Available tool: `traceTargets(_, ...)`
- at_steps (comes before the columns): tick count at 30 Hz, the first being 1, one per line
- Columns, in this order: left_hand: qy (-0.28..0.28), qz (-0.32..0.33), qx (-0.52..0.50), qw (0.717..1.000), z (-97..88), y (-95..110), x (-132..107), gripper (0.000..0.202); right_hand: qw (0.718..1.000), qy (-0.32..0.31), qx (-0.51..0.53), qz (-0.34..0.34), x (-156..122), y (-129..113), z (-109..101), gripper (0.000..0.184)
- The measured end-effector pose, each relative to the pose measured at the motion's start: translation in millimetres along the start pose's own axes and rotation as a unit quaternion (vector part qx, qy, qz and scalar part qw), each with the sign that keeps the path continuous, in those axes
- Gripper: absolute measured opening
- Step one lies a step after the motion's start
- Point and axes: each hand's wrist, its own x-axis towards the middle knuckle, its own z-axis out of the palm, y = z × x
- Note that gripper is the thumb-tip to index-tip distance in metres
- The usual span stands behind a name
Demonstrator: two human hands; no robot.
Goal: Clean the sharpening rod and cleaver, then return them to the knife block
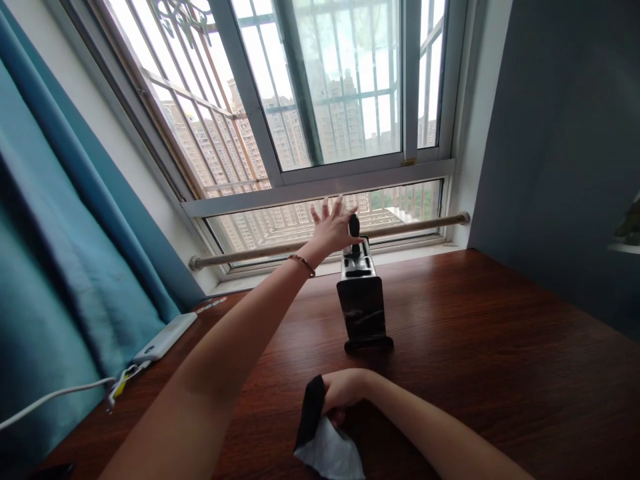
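Note:
A black knife block (363, 310) with a slotted metal top stands on the wooden table. From its far end rises a black handle (355, 227); whatever sits below it in the slot is hidden. My left hand (334, 228), a bracelet on its wrist, reaches out to that handle. Its fingers are spread, with the thumb low by the handle and the block's top. Closer to me, my right hand (345, 393) is closed around a white tissue or cloth (333, 453) and a flat black piece (311, 410). I cannot tell what the black piece is.
The dark red wooden table (450, 347) runs up to a barred window (350, 100) with a horizontal rail (415, 225) across its bottom. On the left lie a white power strip (165, 337) and a white cable (60, 400), beside a blue curtain (55, 267).

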Motion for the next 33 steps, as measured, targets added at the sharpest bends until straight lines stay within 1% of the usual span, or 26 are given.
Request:
traceTargets(3,0.008,-0.024,-0.027,0.999,5.4,-0.5,-6.3,0.101,1.0,-0.002,0.012,-0.009,0.8,2.0,-0.2,0.022)
traceTargets(5,0.028,-0.041,-0.061,0.997,9.7,-1.9,-12.4,0.109,1.0,0.001,0.021,-0.012,1.6,3.5,-0.4,0.018)
traceTargets(7,0.059,-0.054,-0.101,0.992,14.7,-5.4,-20.9,0.111,1.0,0.002,0.026,-0.013,2.5,5.2,-0.7,0.016)
traceTargets(10,0.099,-0.068,-0.184,0.976,25.8,-15.2,-40.2,0.107,0.999,0.013,0.03,-0.024,3.3,7.3,-1.5,0.016)
traceTargets(11,0.105,-0.081,-0.232,0.964,30.8,-19.2,-48.6,0.104,0.999,0.015,0.033,-0.032,3.2,7.7,-1.7,0.019)
traceTargets(12,0.11,-0.103,-0.292,0.945,36.6,-23.2,-57.5,0.099,0.998,0.013,0.037,-0.041,3.0,7.9,-1.9,0.022)
traceTargets(13,0.103,-0.122,-0.365,0.917,43.0,-26.9,-66.7,0.092,0.998,0.009,0.041,-0.051,2.5,7.8,-2.0,0.025)
traceTargets(14,0.091,-0.144,-0.448,0.878,49.7,-30.0,-75.3,0.081,0.997,0.003,0.045,-0.06,1.9,7.4,-2.0,0.028)
traceTargets(15,0.077,-0.154,-0.484,0.858,56.5,-32.5,-82.9,0.07,0.997,-0.002,0.048,-0.066,1.2,6.8,-1.8,0.03)
traceTargets(17,0.064,-0.154,-0.526,0.834,68.4,-35.5,-92.2,0.054,0.996,-0.005,0.055,-0.068,-0.1,5.0,-0.9,0.034)
traceTargets(18,0.062,-0.149,-0.536,0.829,72.9,-36.0,-93.2,0.05,0.996,-0.003,0.06,-0.066,-0.6,3.9,-0.3,0.035)
traceTargets(20,0.063,-0.138,-0.559,0.815,77.4,-35.8,-87.6,0.045,0.996,0.005,0.069,-0.06,-1.2,2.0,1.0,0.036)
traceTargets(22,0.057,-0.128,-0.582,0.801,76.3,-34.0,-74.2,0.046,0.996,0.012,0.072,-0.056,-1.0,0.7,2.1,0.037)
traceTargets(25,0.027,-0.115,-0.621,0.775,67.8,-28.2,-49.8,0.05,0.995,0.015,0.079,-0.052,0.5,0.7,2.5,0.039)
traceTargets(27,0.001,-0.109,-0.646,0.756,61.0,-22.1,-36.4,0.046,0.995,0.021,0.082,-0.046,1.8,1.3,1.5,0.042)
traceTargets(29,-0.013,-0.108,-0.662,0.741,55.4,-14.8,-26.9,0.038,0.996,0.03,0.08,-0.039,3.0,2.2,-0.1,0.045)
traceTargets(31,-0.011,-0.114,-0.672,0.732,51.7,-7.4,-20.5,0.032,0.996,0.033,0.076,-0.036,4.1,3.2,-2.1,0.048)
traceTargets(33,0.004,-0.123,-0.677,0.726,49.9,-0.9,-15.5,0.031,0.996,0.027,0.071,-0.038,5.2,4.4,-3.9,0.048)
